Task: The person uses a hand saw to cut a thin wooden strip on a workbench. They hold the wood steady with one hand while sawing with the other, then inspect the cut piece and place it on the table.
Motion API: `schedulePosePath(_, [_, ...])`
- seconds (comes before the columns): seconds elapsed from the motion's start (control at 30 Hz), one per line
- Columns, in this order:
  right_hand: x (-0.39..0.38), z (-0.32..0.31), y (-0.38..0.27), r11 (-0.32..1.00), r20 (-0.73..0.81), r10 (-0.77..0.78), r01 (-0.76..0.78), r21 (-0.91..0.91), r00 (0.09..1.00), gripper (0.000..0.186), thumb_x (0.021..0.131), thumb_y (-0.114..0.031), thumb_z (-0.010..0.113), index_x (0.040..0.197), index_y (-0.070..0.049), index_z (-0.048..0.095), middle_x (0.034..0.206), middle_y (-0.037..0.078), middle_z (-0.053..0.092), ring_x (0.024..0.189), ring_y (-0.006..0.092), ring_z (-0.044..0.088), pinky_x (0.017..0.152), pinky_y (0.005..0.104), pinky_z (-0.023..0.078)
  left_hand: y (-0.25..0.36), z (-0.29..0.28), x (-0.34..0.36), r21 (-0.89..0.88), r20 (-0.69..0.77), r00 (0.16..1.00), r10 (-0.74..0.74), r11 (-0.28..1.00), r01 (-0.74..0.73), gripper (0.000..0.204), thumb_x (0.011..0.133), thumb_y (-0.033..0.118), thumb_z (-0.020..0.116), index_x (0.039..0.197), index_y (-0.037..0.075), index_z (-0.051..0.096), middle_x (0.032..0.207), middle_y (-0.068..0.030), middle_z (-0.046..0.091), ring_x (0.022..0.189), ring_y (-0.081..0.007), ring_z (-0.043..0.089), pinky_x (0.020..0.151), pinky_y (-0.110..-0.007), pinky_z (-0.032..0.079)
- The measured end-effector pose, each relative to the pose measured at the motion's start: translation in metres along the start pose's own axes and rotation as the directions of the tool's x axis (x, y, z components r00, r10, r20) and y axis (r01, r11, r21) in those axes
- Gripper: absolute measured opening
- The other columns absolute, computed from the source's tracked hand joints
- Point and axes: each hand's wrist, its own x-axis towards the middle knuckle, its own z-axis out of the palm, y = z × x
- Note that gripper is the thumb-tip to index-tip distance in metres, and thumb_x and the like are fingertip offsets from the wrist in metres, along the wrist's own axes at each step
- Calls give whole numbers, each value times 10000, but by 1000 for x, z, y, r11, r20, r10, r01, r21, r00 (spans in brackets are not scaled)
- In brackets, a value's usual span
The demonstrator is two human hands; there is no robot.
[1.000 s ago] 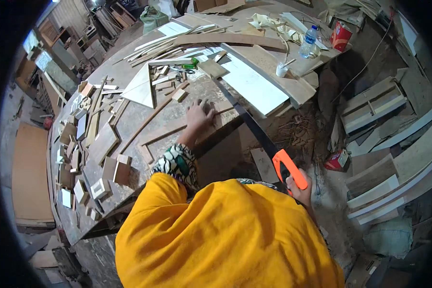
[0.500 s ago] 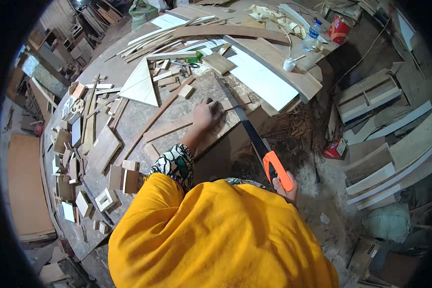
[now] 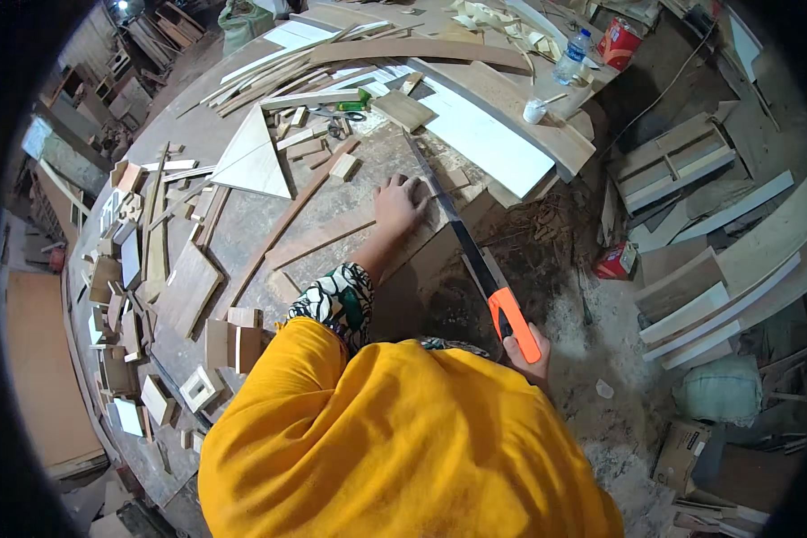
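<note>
My right hand [image 3: 531, 352] is closed round the orange handle of a handsaw [image 3: 475, 255], low at the right of the bench. The dark blade slants forward and left from it, crossing a thin wooden strip [image 3: 323, 240] near the bench edge. On that strip, just left of the blade, my left hand [image 3: 399, 206] presses down with its fingers bent over the wood. Its fingertips are partly hard to make out. A small wood block [image 3: 345, 167] lies ahead of this hand, and a long narrow batten [image 3: 278, 235] runs to its left.
The bench [image 3: 282, 211] holds a triangular panel [image 3: 258, 160], scissors [image 3: 345, 117], a white board [image 3: 489, 143] and several offcuts on the left. A plastic bottle [image 3: 572, 56] and a white cup [image 3: 534, 110] stand at the far right. Curved boards [image 3: 735, 309] lie on the floor at right.
The saw and my right hand have drawn back slightly toward me. My left hand stays on the strip, its fingers shifted a little. The whole view has moved slightly.
</note>
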Motion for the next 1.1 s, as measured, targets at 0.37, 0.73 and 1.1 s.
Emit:
schedulePosePath(0.37, [-6,2,-2,997,-41,35,-38,-68,999,324,809,-274,721,746,-45,502,615,11,442,539,120,429,521,286,380,6,-12,1,-41,89,995,-39,998,42,457,782,387,650,1145,112,634,1140,-122,571,1143,-316,462,986,-458,331])
schedulePosePath(0.73, [-8,-3,11,1000,-24,-8,8,-6,1000,291,818,-227,715,741,-50,497,614,-4,422,542,99,425,508,272,354,4,-6,-1,-30,24,999,-27,999,28,437,765,384,657,1105,109,646,1113,-106,577,1106,-308,475,934,-446,366])
schedulePosePath(1.1, [-5,-8,18,998,7,-23,23,-65,1000,363,835,-280,707,713,-81,428,578,-12,314,495,127,348,478,293,334,11,-11,0,0,67,995,-80,997,80,466,769,393,655,1151,128,623,1139,-97,559,1125,-295,462,969,-436,339])
